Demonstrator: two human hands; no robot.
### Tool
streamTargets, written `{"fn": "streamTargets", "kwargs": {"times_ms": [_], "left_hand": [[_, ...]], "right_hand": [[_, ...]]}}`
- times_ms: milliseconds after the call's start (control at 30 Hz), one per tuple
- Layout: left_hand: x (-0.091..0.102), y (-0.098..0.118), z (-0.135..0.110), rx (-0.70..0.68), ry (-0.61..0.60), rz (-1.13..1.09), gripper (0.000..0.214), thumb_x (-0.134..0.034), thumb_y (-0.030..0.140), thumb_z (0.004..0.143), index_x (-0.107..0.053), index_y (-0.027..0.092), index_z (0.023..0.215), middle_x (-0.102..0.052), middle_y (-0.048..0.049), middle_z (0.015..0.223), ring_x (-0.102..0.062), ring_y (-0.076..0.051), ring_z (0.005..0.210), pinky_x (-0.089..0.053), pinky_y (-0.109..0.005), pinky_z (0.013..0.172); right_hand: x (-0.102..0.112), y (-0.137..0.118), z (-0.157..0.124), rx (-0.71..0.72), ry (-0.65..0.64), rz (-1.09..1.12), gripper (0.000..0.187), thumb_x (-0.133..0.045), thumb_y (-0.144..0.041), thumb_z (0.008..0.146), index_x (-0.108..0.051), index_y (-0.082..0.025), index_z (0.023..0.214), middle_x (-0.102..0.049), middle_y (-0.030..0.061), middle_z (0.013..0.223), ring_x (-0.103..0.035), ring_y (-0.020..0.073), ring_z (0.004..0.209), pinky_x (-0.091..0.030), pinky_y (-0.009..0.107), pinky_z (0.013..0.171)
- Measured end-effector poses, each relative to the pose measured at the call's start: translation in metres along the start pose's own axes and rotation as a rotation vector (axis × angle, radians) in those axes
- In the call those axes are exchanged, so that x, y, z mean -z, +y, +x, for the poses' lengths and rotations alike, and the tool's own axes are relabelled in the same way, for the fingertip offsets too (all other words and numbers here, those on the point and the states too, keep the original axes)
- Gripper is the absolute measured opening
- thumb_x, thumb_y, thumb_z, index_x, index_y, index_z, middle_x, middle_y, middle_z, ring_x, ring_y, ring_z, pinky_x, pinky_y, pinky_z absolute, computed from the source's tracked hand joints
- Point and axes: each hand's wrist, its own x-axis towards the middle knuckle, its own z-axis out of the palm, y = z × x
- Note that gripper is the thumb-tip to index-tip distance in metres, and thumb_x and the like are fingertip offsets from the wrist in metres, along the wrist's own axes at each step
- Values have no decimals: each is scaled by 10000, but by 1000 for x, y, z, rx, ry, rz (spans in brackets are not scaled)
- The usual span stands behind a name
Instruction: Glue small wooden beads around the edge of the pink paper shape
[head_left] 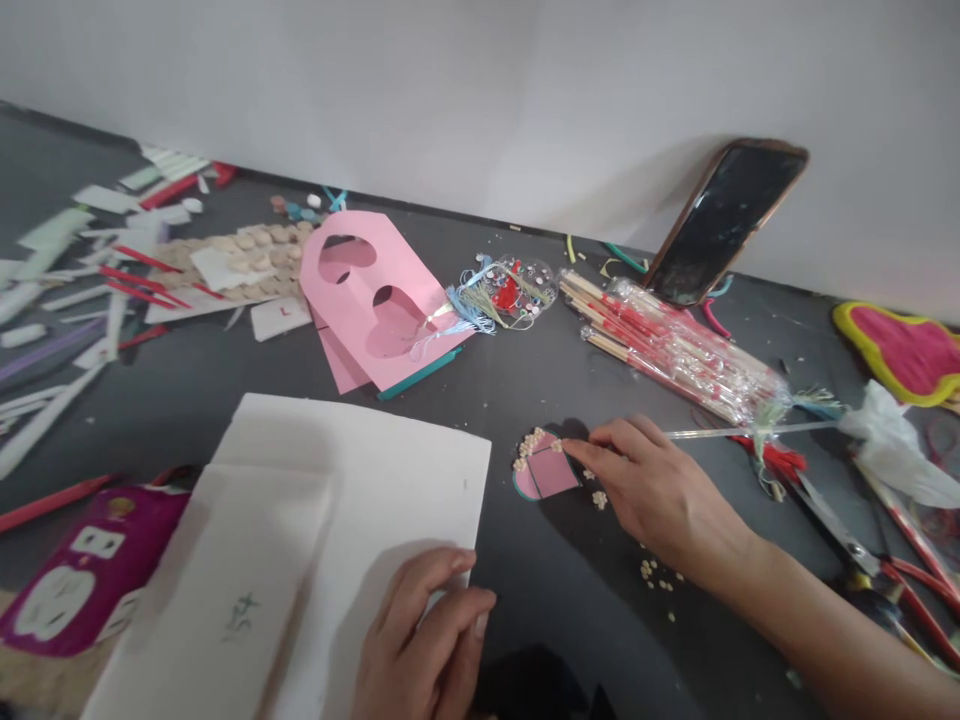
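A small pink heart-shaped paper piece (553, 473) with dark lines and a teal edge lies flat on the dark table. Small cream flower-shaped pieces (531, 442) sit along its upper left edge. My right hand (660, 490) reaches in from the right, its index fingertip pressed on one such flower at the heart's top; the thumb is hidden. More cream flowers (599, 499) lie loose under and beside this hand. My left hand (427, 630) rests with loosely bent fingers over the right edge of a white board (397, 470), holding nothing.
A pink card with heart cut-outs (405, 300) lies ahead, beside tassels (480, 300). Wrapped sticks (675, 345) and a propped phone (727, 220) are at the right, scissors (840, 525) nearer. Foam scraps (67, 290) and a purple packet (90, 570) occupy the left.
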Motion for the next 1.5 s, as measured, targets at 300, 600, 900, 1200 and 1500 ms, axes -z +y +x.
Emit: {"fn": "streamTargets", "kwargs": {"times_ms": [300, 600, 900, 1200, 1500], "left_hand": [[-3, 3, -2, 40, 25, -40, 214, -517, 81, 821, -629, 230, 926, -579, -76, 1070, -560, -194, 1018, -521, -290, 808], [1, 1, 1, -15, -4, -23, 217, -532, 77, 809, -623, 231, 931, -589, -84, 1055, -568, -196, 999, -529, -285, 788], [0, 1, 1, 13, 17, -27, 198, -514, 105, 822, -632, 238, 908, -618, -83, 1038, -592, -202, 983, -541, -297, 782], [-1, 3, 1, 41, 36, -51, 203, -506, 98, 830, -638, 237, 897, -624, -82, 1030, -596, -200, 973, -539, -294, 775], [2, -4, 3, -58, 0, -1, 202, -528, 92, 807, -645, 227, 902, -636, -80, 1015, -607, -189, 959, -552, -264, 766]], "right_hand": [[1, 0, 4, -16, 13, 2, 358, -435, -57, 854, -638, -164, 1129, -618, 106, 933, -530, 218, 822, -510, 361, 717], [3, -1, 14, -49, 75, 17, 221, -493, -169, 907, -662, -166, 1049, -621, 101, 901, -534, 214, 841, -491, 365, 738], [1, 0, 20, -39, 30, 41, 234, -483, -190, 917, -679, -178, 1042, -628, 98, 898, -530, 211, 843, -476, 370, 757], [0, -3, 22, -68, 7, 41, 222, -510, -232, 915, -670, -196, 1064, -628, 91, 924, -536, 218, 870, -463, 376, 783], [-3, -1, 25, -66, -13, 43, 214, -494, -214, 921, -684, -199, 1018, -630, 88, 906, -534, 206, 858, -448, 364, 792]]}}
